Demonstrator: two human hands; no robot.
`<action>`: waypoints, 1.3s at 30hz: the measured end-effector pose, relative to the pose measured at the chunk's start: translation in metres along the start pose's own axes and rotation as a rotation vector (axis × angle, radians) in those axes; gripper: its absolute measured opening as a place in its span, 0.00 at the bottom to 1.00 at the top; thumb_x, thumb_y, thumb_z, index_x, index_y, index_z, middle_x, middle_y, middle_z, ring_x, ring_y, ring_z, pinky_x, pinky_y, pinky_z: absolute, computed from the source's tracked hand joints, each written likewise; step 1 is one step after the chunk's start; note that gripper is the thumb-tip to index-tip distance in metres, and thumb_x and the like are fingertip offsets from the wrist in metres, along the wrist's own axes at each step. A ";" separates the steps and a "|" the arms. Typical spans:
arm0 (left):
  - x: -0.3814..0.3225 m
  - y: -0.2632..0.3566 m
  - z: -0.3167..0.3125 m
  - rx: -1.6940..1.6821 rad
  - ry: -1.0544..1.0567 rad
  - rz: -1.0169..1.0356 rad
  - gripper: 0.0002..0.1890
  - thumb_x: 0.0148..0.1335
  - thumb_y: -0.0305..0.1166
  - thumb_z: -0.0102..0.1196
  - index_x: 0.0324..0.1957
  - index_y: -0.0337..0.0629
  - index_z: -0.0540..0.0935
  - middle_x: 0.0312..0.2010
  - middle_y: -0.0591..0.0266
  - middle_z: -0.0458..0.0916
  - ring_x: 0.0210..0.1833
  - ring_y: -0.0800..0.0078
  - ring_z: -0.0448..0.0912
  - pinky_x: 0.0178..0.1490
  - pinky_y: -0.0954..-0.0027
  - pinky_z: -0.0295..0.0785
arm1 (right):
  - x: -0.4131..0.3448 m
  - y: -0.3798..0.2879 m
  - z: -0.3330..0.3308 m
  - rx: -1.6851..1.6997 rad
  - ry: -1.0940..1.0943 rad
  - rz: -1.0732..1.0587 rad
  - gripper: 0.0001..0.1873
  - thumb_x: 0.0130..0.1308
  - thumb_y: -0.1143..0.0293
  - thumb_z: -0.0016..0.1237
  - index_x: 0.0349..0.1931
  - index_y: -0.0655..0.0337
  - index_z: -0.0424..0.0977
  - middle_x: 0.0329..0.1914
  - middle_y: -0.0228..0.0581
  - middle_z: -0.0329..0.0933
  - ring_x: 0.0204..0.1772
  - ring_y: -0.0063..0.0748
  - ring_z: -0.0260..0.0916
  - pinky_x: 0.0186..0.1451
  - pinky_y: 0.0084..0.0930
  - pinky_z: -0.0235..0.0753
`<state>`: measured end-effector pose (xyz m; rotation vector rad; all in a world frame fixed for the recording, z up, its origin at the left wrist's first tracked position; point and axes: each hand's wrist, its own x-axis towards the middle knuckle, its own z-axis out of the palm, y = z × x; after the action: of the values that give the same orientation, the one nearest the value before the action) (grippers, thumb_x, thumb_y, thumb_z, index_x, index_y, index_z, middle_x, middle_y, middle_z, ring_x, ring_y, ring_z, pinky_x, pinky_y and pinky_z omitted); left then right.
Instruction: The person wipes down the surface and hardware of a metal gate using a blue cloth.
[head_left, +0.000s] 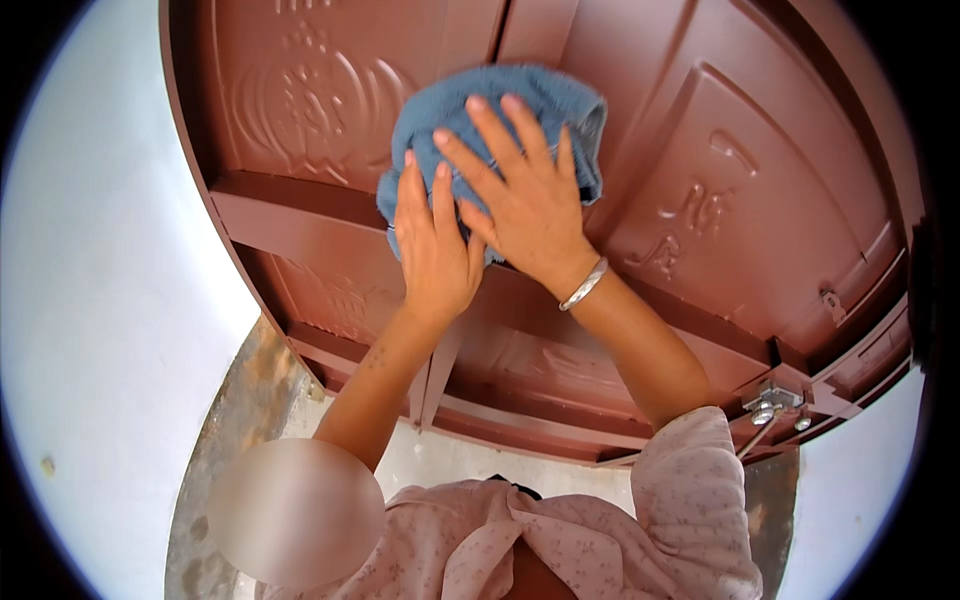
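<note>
A bunched blue cloth (450, 97) lies against the reddish-brown metal door (645, 112), across the middle of its inner side. My left hand (436, 244) rests on the cloth's lower left part, fingers pointing up. Just to its right, my right hand (525, 191) presses on the cloth with its fingers spread; a silver bangle circles that wrist. The thumb of my right hand is close to my left hand. Neither palm shows, so whether any cloth is pinched under them is hidden.
Raised frame bars (300, 214) cross the door between embossed panels. A metal latch with round knobs (772, 405) juts out at the lower right, and a small metal tab (832, 307) is above it. A pale wall (112, 262) stands at the left.
</note>
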<state>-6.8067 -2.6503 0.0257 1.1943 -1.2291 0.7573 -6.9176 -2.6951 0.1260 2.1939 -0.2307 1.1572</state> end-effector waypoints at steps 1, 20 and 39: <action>-0.017 0.002 0.001 -0.019 -0.018 -0.011 0.39 0.62 0.29 0.58 0.73 0.34 0.57 0.72 0.26 0.52 0.74 0.29 0.55 0.72 0.35 0.51 | -0.017 -0.005 0.002 0.012 -0.058 0.005 0.32 0.58 0.55 0.57 0.66 0.42 0.72 0.78 0.32 0.60 0.77 0.38 0.55 0.68 0.61 0.58; -0.221 0.079 0.036 -0.004 -0.399 -0.140 0.38 0.71 0.43 0.53 0.74 0.31 0.56 0.74 0.27 0.46 0.76 0.26 0.44 0.77 0.35 0.36 | -0.215 -0.037 -0.045 0.164 -0.528 0.014 0.18 0.64 0.64 0.49 0.54 0.52 0.77 0.53 0.22 0.76 0.60 0.18 0.70 0.69 0.30 0.60; -0.195 0.318 0.165 -0.251 -0.552 0.521 0.29 0.66 0.32 0.51 0.70 0.39 0.69 0.75 0.61 0.61 0.77 0.70 0.60 0.73 0.69 0.61 | -0.438 0.084 -0.204 -0.186 -0.158 0.917 0.28 0.66 0.75 0.49 0.67 0.68 0.63 0.78 0.62 0.52 0.81 0.65 0.45 0.78 0.56 0.45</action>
<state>-7.1947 -2.6946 -0.0922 0.9028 -2.0802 0.6304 -7.3536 -2.6949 -0.0988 2.0262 -1.4592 1.3198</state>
